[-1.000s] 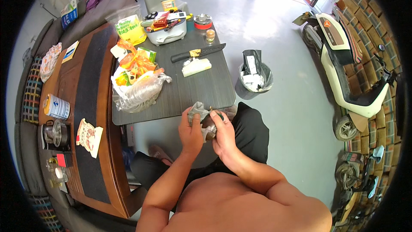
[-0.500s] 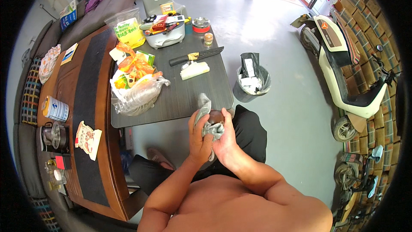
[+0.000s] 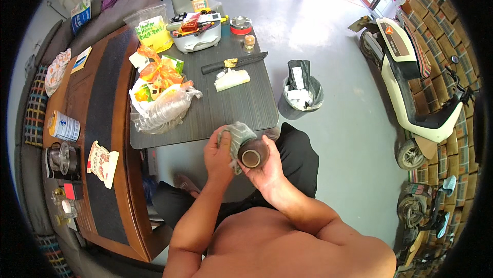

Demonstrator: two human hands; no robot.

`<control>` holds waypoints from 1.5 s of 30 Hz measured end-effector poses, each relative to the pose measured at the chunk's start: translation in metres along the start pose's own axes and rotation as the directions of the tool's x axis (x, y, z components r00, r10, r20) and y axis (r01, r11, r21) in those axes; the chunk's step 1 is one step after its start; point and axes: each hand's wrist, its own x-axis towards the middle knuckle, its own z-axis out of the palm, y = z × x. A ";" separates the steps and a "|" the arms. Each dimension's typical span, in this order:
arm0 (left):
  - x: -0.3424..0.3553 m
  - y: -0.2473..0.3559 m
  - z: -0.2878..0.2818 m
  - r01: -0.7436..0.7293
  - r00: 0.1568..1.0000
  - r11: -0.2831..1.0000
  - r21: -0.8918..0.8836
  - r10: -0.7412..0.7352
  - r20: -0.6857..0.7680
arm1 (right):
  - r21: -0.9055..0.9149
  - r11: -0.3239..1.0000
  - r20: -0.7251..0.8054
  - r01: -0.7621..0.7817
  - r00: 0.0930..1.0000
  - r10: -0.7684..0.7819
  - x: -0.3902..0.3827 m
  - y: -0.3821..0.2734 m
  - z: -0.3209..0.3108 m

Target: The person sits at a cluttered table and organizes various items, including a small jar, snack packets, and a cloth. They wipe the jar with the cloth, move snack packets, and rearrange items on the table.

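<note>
Over my lap, in front of the small table's near edge, my right hand (image 3: 265, 167) grips a dark brown, rounded ceramic-looking vessel (image 3: 258, 150). A pale ring on one end of it faces me; I cannot tell whether that is its mouth or its foot. Bunched in my left hand (image 3: 220, 157) is a grey-green cloth (image 3: 238, 136), closed in the fingers and lying against the vessel's left side. The vessel partly hides my right fingers.
On the small dark table (image 3: 231, 111) are a large knife (image 3: 234, 63), a white wrapped bundle (image 3: 232, 80), plastic bags (image 3: 162, 111) and a grey-white bin of odds and ends (image 3: 197, 41). Right of it stands a trash bin (image 3: 301, 104). A wooden table (image 3: 110, 129) runs along the left.
The cloth has come off the vessel's front to its left side, with my left hand shifting left. The vessel has turned, so its pale ring now shows.
</note>
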 end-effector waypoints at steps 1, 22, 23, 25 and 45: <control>0.001 0.002 -0.003 0.064 0.998 0.980 -0.187 -0.067 -0.008 | 0.053 0.999 0.017 0.004 1.000 -0.005 -0.002 -0.002 0.003; -0.013 0.015 -0.008 0.652 0.757 0.695 -0.303 -0.622 0.201 | -0.081 -0.257 0.996 0.963 0.071 -0.051 0.019 -0.020 -0.028; -0.012 0.013 -0.009 0.669 0.744 0.685 -0.290 -0.620 0.250 | -0.031 -0.202 0.999 0.979 0.025 -0.029 0.020 -0.020 -0.029; -0.023 0.016 0.001 0.449 0.893 0.866 -0.221 -0.441 0.087 | -0.254 -0.212 0.952 0.944 0.207 -0.224 0.016 -0.015 -0.032; -0.026 0.037 0.015 0.403 0.905 0.915 -0.007 -0.398 0.152 | -0.377 0.018 0.806 0.926 0.338 -0.486 0.009 -0.006 -0.028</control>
